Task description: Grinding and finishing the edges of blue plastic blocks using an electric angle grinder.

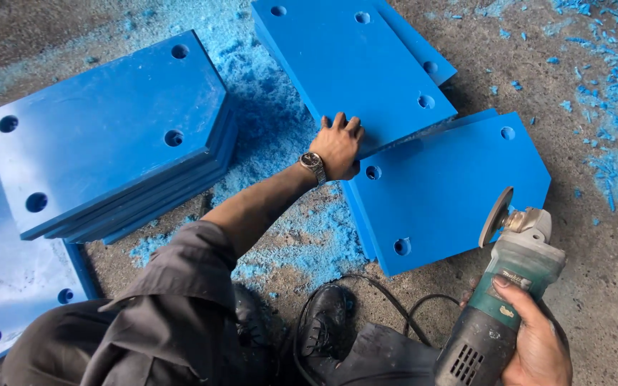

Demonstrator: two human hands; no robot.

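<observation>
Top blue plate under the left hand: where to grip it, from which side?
Grip the top plate at its near edge, coming from the person's side. That edge overhangs the lower plate and sits raised, so fingers can get under it. The left hand already rests there; the right hand holds the grinder.

Left hand [337, 146] stretched forward, fingers curled over; right hand [538, 336] in a closed grip.
</observation>
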